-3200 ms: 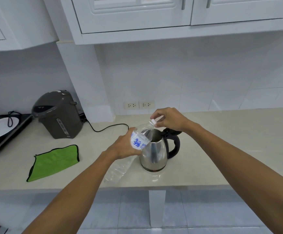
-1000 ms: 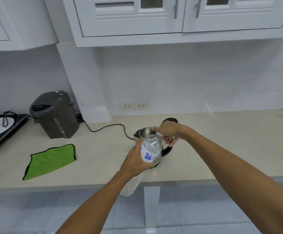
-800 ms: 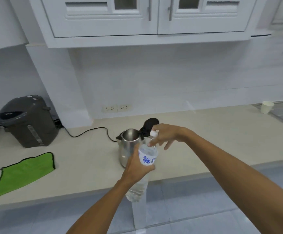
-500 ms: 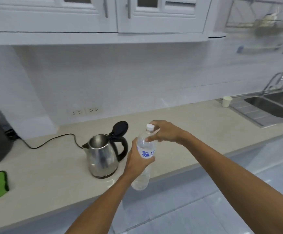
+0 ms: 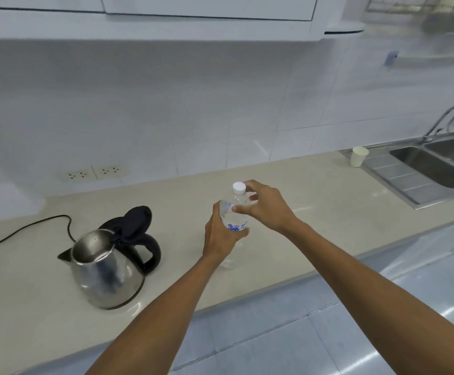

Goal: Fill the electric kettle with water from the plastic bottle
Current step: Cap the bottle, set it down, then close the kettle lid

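The steel electric kettle (image 5: 106, 272) stands on the beige counter (image 5: 315, 190) at the left, its black lid flipped up and its mouth uncovered. To its right I hold the clear plastic bottle (image 5: 234, 209) upright, with its white cap (image 5: 239, 187) on. My left hand (image 5: 220, 234) wraps around the bottle's labelled middle. My right hand (image 5: 266, 207) rests against the bottle's neck, just beside the cap, fingers curled. The bottle's lower part is hidden behind my left hand.
A black cord (image 5: 31, 228) runs across the counter behind the kettle. Wall sockets (image 5: 96, 173) sit above it. A white paper cup (image 5: 359, 156) stands by the steel sink (image 5: 434, 169) at the far right. The counter's front edge lies just below my hands.
The bottle has left the kettle's mouth, come upright and moved right, with the cap back on. My view has swung right, bringing the sink in and losing the green cloth.
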Available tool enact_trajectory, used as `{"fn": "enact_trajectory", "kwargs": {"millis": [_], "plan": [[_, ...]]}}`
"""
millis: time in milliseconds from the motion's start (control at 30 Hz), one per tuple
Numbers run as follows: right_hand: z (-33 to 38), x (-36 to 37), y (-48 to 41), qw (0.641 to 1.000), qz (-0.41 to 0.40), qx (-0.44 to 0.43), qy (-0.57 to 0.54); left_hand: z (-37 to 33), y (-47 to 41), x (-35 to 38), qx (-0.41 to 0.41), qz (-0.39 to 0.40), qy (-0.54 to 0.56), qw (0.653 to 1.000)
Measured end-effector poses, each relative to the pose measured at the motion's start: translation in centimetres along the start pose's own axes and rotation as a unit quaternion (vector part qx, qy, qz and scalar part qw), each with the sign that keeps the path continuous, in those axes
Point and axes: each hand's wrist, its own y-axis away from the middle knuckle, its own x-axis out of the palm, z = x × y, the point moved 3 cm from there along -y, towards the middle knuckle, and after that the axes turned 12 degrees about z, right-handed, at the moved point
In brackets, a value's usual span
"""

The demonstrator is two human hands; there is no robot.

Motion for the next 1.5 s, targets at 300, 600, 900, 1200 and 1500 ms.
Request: {"fn": "enact_trajectory", "kwargs": {"millis": [300,600,900,1200,1500], "plan": [[-4.2,-2.9,-7.6,0.999,0.016,-0.029,-0.007,0.4,-8.8,1.3,-0.028,-0.053,-0.012,0.998],[-5.6,-2.6,-11.1,0.999,0.041,-0.036,-0.005,1.8,-11.5,1.1,-0.053,-0.071,-0.024,0.996],[-5.6,-2.2,-11.1,0.998,0.042,-0.025,0.033,2.1,-11.7,0.8,-0.077,-0.042,-0.030,0.996],[-4.2,-2.1,-10.2,0.995,0.045,-0.001,0.088,1.8,-10.5,0.6,-0.084,-0.020,-0.065,0.994],[-2.0,-1.8,-7.4,0.990,0.013,0.065,0.127,0.3,-5.6,-2.1,-0.070,0.036,-0.152,0.985]]}}
